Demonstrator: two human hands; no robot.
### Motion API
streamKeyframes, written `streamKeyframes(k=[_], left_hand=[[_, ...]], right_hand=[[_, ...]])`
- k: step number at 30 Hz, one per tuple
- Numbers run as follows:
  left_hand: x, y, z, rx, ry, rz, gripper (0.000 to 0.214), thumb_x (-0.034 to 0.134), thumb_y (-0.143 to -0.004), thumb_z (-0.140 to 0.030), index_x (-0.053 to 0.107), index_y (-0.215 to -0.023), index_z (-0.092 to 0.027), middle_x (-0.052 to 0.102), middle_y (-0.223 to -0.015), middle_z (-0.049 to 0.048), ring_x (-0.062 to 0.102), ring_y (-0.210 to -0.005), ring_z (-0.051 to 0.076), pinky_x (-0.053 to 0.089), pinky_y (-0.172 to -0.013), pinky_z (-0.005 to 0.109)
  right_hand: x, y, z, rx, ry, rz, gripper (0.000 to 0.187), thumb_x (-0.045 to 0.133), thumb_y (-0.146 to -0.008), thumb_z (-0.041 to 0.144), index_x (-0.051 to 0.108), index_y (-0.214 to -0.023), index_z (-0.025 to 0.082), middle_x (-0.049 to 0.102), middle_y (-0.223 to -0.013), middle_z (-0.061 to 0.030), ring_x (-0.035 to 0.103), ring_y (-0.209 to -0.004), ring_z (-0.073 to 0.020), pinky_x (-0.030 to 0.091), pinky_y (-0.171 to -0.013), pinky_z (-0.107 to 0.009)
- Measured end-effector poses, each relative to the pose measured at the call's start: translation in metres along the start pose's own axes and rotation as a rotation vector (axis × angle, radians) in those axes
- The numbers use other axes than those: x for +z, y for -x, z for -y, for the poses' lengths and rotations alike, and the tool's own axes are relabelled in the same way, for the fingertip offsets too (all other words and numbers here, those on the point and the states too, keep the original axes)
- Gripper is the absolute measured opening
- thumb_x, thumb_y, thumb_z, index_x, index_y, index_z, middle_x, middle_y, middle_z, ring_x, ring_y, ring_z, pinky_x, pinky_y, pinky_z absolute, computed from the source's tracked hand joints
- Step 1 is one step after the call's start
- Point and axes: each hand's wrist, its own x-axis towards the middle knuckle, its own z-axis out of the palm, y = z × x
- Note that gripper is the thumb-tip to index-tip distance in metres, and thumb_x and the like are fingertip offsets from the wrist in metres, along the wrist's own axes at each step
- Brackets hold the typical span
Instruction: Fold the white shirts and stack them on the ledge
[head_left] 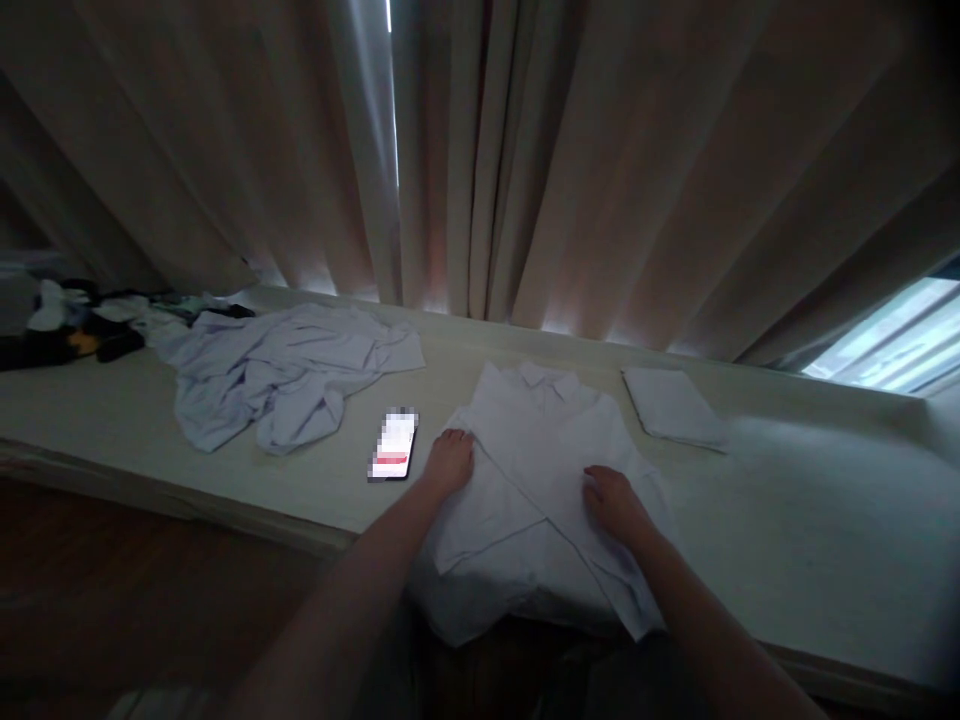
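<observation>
A white collared shirt (pixel 525 440) lies spread on the white ledge, collar away from me. Its sleeves are folded across the front, and its hem hangs over the near edge. My left hand (pixel 451 462) rests on the shirt's left side, near the shoulder and folded sleeve, fingers laid on the cloth. On the right half of the shirt, my right hand (pixel 613 502) touches the fabric with loosely bent fingers pointing left. Neither hand appears to grip anything. A phone (pixel 394 445) with a lit screen lies just left of my left hand.
A crumpled white garment (pixel 277 375) lies left of the phone. Farther left is a pile of dark and light clothes (pixel 90 325). A folded white cloth (pixel 673 405) sits right of the shirt. Long curtains (pixel 480 160) hang behind the ledge (pixel 810 540).
</observation>
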Motion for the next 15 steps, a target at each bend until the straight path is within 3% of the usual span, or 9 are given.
streamKeyframes(k=[4, 9, 15], left_hand=[[0.011, -0.019, 0.006, 0.018, 0.012, 0.017, 0.024, 0.040, -0.079, -0.018, 0.054, -0.098, -0.015, 0.058, -0.102, 0.0110, 0.050, -0.101, 0.020, 0.035, -0.092, 0.035], [0.030, -0.036, 0.017, 0.034, 0.040, -0.025, 0.038, 0.042, -0.079, -0.023, 0.045, -0.114, -0.011, 0.050, -0.120, 0.0140, 0.039, -0.117, 0.021, 0.024, -0.102, 0.037], [0.044, -0.050, 0.021, -0.151, 0.037, -0.156, 0.050, 0.041, -0.079, -0.029, 0.036, -0.124, -0.008, 0.040, -0.130, 0.0183, 0.028, -0.126, 0.026, 0.017, -0.104, 0.043]], right_hand=[[0.025, -0.036, 0.025, -0.083, -0.015, -0.020, 0.041, 0.041, -0.080, 0.025, 0.051, -0.116, 0.010, 0.050, -0.121, -0.0145, 0.041, -0.115, -0.0230, 0.032, -0.098, -0.037], [0.045, -0.093, 0.041, 0.041, -0.008, -0.028, 0.048, 0.042, -0.079, 0.026, 0.044, -0.124, 0.010, 0.047, -0.126, -0.0155, 0.041, -0.116, -0.0249, 0.034, -0.095, -0.038], [0.052, -0.167, 0.054, 0.114, -0.021, 0.023, 0.044, 0.041, -0.082, 0.029, 0.046, -0.122, 0.013, 0.058, -0.110, -0.0128, 0.050, -0.103, -0.0262, 0.038, -0.088, -0.037]])
